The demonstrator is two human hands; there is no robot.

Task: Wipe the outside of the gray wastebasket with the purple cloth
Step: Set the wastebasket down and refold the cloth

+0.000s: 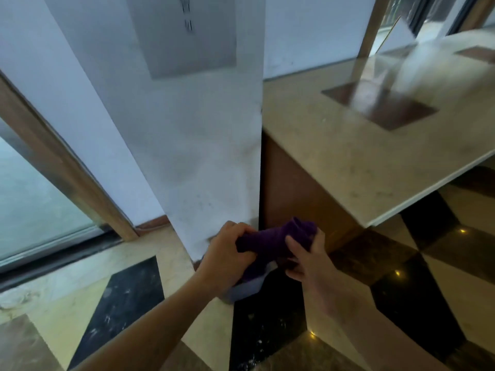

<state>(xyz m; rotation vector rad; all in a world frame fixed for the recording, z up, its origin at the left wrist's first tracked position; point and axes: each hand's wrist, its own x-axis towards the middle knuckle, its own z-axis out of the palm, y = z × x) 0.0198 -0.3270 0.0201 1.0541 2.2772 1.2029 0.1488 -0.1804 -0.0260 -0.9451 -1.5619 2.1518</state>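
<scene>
The purple cloth is bunched up and stretched between both hands, low in the middle of the head view. My left hand grips its left end, and my right hand grips its right end. Just below the cloth, a small part of the gray wastebasket shows on the floor at the foot of the white pillar. Most of the wastebasket is hidden by my left hand and the cloth.
A white pillar rises right behind the wastebasket. A counter with a beige marble top and brown side juts out on the right. A wood-framed glass door is at the left. The floor is patterned in beige and black tiles.
</scene>
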